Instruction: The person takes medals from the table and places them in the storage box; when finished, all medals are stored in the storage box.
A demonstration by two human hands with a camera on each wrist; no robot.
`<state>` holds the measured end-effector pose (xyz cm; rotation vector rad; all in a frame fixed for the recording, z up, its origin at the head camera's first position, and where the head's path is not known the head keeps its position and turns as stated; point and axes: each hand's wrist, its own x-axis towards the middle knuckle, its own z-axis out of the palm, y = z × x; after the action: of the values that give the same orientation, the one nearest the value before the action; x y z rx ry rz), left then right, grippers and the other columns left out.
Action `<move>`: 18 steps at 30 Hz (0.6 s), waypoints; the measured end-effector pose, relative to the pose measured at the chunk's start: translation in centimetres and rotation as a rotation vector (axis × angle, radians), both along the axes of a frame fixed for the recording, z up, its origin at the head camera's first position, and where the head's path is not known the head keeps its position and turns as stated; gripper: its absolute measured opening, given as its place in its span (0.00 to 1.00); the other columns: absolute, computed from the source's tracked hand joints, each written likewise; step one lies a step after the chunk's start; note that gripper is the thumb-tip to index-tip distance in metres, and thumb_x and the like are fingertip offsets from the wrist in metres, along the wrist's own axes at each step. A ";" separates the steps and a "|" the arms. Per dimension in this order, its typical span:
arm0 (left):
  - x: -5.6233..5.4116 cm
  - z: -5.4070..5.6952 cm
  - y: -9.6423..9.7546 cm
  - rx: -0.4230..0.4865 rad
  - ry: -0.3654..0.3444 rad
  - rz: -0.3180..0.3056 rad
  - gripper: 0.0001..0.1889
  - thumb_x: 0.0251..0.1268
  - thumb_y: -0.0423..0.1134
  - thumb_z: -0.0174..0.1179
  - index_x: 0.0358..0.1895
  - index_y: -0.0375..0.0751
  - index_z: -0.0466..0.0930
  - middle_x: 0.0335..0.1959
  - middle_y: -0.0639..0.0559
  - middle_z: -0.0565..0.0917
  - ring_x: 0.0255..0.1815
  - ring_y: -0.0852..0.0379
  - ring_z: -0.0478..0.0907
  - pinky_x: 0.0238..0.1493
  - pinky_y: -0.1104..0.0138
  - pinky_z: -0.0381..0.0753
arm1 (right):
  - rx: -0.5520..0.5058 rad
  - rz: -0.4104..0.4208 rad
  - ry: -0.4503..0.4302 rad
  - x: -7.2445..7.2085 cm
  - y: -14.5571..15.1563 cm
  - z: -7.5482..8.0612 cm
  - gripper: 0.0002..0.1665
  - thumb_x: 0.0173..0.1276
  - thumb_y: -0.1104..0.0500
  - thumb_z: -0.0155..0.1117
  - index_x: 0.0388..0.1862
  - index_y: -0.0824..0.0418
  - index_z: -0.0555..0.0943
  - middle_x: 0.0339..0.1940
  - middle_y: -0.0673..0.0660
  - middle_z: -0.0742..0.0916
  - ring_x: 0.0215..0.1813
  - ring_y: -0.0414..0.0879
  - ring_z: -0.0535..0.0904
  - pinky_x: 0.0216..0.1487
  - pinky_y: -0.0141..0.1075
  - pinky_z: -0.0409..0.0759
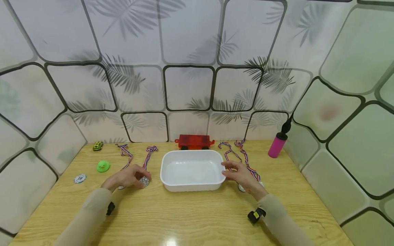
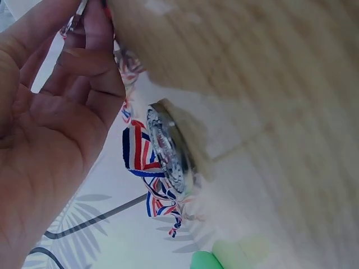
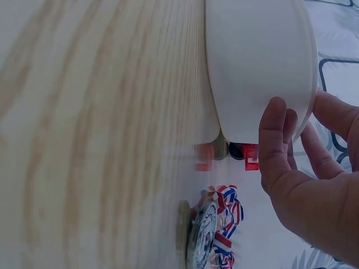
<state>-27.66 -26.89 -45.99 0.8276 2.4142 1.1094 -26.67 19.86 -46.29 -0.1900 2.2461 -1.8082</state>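
Observation:
My left hand (image 1: 128,177) pinches a silver medal (image 1: 144,181) by its edge, raised partly off the table; its striped ribbon (image 1: 148,158) stretches back. Beside that hand lies another medal (image 2: 168,148) with a red, white and blue ribbon, partly hidden by the hand in the head view. My right hand (image 1: 243,176) holds the right rim of a white rectangular dish (image 1: 191,187), with fingers at the rim and against the outer wall (image 3: 261,61). Below the right hand are two more medals (image 1: 242,187), partly covered, their ribbons (image 1: 244,155) running toward the back.
Behind the dish stands a red toy wagon (image 1: 194,140). At left lie a poker chip (image 1: 80,178), a green duck (image 1: 103,166) and a small toy car (image 1: 97,146). A pink hand pump (image 1: 277,147) stands at back right, near the patterned wall.

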 end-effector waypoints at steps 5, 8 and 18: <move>0.0 0.8 0.0 -0.002 0.040 0.027 0.14 0.55 0.30 0.69 0.46 0.35 0.85 0.41 0.44 0.84 0.39 0.58 0.72 0.43 0.70 0.75 | 0.009 0.004 -0.008 -0.1 0.0 0.1 0.29 0.68 0.62 0.66 0.66 0.68 0.72 0.61 0.67 0.75 0.48 0.45 0.81 0.53 0.44 0.84; -0.1 1.4 0.1 0.010 0.016 0.066 0.15 0.57 0.30 0.67 0.49 0.31 0.83 0.38 0.44 0.84 0.36 0.57 0.77 0.38 0.69 0.78 | 0.008 0.006 -0.013 -0.2 0.1 0.3 0.29 0.68 0.62 0.66 0.66 0.68 0.72 0.61 0.67 0.75 0.48 0.45 0.81 0.53 0.44 0.83; -1.0 3.5 0.5 0.129 0.034 0.234 0.20 0.62 0.35 0.66 0.57 0.33 0.79 0.32 0.40 0.86 0.31 0.43 0.82 0.31 0.57 0.84 | 0.018 0.007 -0.026 -0.5 0.2 0.5 0.30 0.67 0.61 0.67 0.66 0.67 0.73 0.62 0.67 0.76 0.50 0.46 0.82 0.53 0.43 0.84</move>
<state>-28.67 -26.41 -42.52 0.6170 2.5394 1.3595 -27.15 20.08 -45.83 -0.1703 2.2400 -1.7763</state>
